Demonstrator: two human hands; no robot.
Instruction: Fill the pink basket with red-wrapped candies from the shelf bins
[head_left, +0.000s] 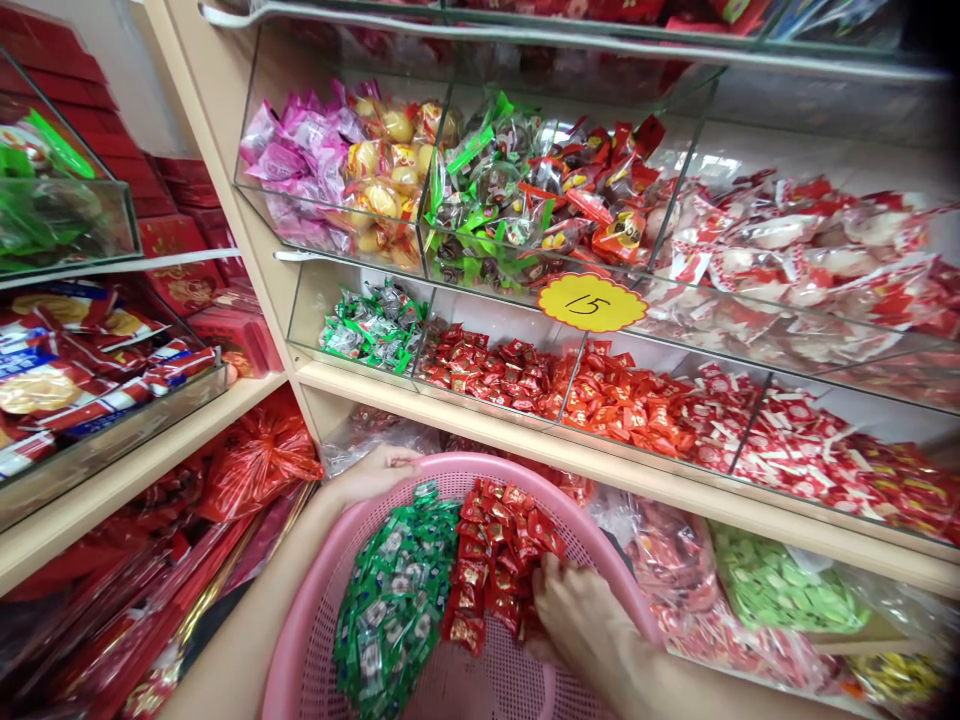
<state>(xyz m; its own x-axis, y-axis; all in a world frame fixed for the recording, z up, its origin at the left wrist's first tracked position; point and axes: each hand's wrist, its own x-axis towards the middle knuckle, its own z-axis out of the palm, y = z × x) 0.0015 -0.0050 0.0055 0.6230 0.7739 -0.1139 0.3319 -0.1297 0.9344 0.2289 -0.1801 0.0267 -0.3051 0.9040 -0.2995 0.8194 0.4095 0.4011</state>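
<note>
A pink plastic basket (296, 610) with perforated walls is tilted in front of me, below the shelf edge. My left hand (377, 472) grips its far left rim, fingers closed over the edge. Inside, green-wrapped candies (394, 610) fill the left part, and red-wrapped candies (499, 540) lie in a pile to their right. My right hand (577, 605) reaches into the basket's right side, its fingers curled closed at the edge of the red pile. Some red wrappers show by its fingers; the palm side is hidden.
Clear shelf bins hold green-and-silver candies (375, 325), red candies (495, 370) and red-and-white candies (817, 440). A yellow price tag (592, 302) reading 15 hangs above. Below the wooden shelf edge (487, 435) are bagged green sweets (780, 580). Red packages (262, 455) lie at left.
</note>
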